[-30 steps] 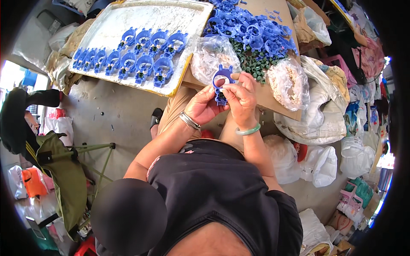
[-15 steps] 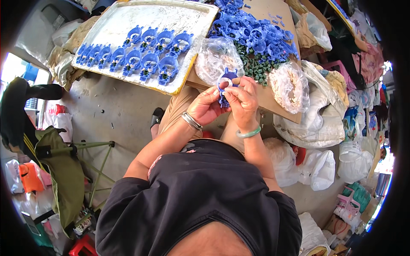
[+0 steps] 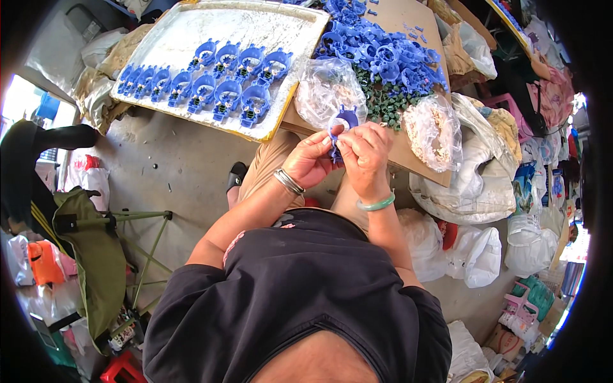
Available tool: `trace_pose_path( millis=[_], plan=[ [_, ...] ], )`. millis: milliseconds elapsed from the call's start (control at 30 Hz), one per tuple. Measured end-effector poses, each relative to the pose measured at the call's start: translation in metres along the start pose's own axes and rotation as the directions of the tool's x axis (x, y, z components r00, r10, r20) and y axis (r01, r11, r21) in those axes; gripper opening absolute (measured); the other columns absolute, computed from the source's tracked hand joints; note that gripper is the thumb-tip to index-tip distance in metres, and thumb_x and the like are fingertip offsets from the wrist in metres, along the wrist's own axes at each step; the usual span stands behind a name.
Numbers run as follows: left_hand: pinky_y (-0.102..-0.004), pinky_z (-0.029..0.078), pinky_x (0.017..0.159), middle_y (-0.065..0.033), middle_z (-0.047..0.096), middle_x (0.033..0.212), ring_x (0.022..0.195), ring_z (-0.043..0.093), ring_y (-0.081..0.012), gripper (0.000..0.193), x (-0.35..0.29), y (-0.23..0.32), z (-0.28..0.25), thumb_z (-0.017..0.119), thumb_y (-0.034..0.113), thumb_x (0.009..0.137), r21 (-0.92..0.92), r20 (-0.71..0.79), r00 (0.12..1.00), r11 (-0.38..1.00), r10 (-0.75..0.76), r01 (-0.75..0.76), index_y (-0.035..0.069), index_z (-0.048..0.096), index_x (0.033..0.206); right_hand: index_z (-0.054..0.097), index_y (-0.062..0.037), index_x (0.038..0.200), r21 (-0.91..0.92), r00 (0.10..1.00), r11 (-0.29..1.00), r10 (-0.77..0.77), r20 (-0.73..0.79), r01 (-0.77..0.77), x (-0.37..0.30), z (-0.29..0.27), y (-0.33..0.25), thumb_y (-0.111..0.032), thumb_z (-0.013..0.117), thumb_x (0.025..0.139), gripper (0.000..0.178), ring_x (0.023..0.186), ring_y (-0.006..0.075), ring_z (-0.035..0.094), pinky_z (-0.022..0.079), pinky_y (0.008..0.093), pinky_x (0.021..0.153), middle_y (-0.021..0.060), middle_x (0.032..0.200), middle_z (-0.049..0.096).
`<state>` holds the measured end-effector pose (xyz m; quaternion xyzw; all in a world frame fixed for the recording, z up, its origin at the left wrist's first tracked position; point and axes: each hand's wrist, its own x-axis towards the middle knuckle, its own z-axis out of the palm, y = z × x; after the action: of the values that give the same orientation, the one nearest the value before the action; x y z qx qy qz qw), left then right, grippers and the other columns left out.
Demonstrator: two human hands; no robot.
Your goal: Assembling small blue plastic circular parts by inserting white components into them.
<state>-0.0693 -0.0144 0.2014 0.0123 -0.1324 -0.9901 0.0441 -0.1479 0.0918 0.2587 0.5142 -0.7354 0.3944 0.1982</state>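
Observation:
A blue plastic toy figure part [image 3: 347,117] with a ring-shaped head is held upright over my lap, at the table's near edge. The thumb and fingers of my left hand [image 3: 308,159] pinch its lower body. My right hand [image 3: 366,156] closes on its right side, fingertips pressed together near the ring; any small piece between them is hidden. Left of my hands, a white tray [image 3: 268,29] carries rows of similar blue figures [image 3: 228,99]. Beyond my hands lies a heap of loose blue parts [image 3: 383,54], with a pile of small dark green pieces [image 3: 382,102] beside it.
Two clear plastic bags of pale small pieces, one [image 3: 329,89] behind my hands and another [image 3: 433,134] to the right, lie on the cardboard-covered table [image 3: 418,167]. A large white sack [image 3: 469,185] stands at the right. A green folding chair [image 3: 89,255] is at the left.
My right hand has turned slightly, its fingers curling in closer over the toy part. The left hand keeps its pinch, and the whole view has shifted a little.

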Motion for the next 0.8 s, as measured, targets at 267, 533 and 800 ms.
trace_pose_path(
  millis=[267, 533, 800],
  plan=[
    [-0.0367, 0.04, 0.089, -0.008, 0.054, 0.11, 0.101, 0.051, -0.0177, 0.036, 0.001, -0.002, -0.009, 0.052, 0.004, 0.082, 0.027, 0.049, 0.996, 0.997, 0.074, -0.075, 0.002, 0.046, 0.118, 0.058, -0.0064, 0.071, 0.0, 0.988, 0.996, 0.09, 0.124, -0.091, 0.003, -0.012, -0.012, -0.006, 0.062, 0.069, 0.004, 0.069, 0.0245, 0.052, 0.04, 0.0344, 0.063, 0.0063, 0.066, 0.057],
    [-0.0319, 0.041, 0.088, -0.0093, 0.055, 0.109, 0.099, 0.052, -0.0177, 0.033, 0.0, -0.001, -0.007, 0.054, 0.002, 0.081, 0.086, 0.079, 0.989, 0.988, 0.121, -0.128, -0.001, 0.05, 0.114, 0.058, 0.0001, 0.069, 0.1, 0.94, 0.945, 0.291, 0.177, -0.311, -0.001, -0.013, -0.017, -0.006, 0.06, 0.072, 0.007, 0.053, 0.0223, 0.052, 0.04, 0.0317, 0.05, 0.0101, 0.059, 0.055],
    [-0.0322, 0.04, 0.09, -0.0109, 0.054, 0.112, 0.103, 0.051, -0.0194, 0.033, 0.0, 0.003, -0.014, 0.054, 0.003, 0.081, 0.186, 0.146, 0.983, 0.973, 0.11, -0.136, -0.001, 0.051, 0.113, 0.058, -0.004, 0.07, 0.104, 0.891, 0.906, 0.374, 0.256, -0.41, 0.001, -0.015, -0.019, -0.009, 0.06, 0.072, 0.006, 0.057, 0.0296, 0.054, 0.041, 0.0387, 0.053, 0.0119, 0.06, 0.055]
  ],
)
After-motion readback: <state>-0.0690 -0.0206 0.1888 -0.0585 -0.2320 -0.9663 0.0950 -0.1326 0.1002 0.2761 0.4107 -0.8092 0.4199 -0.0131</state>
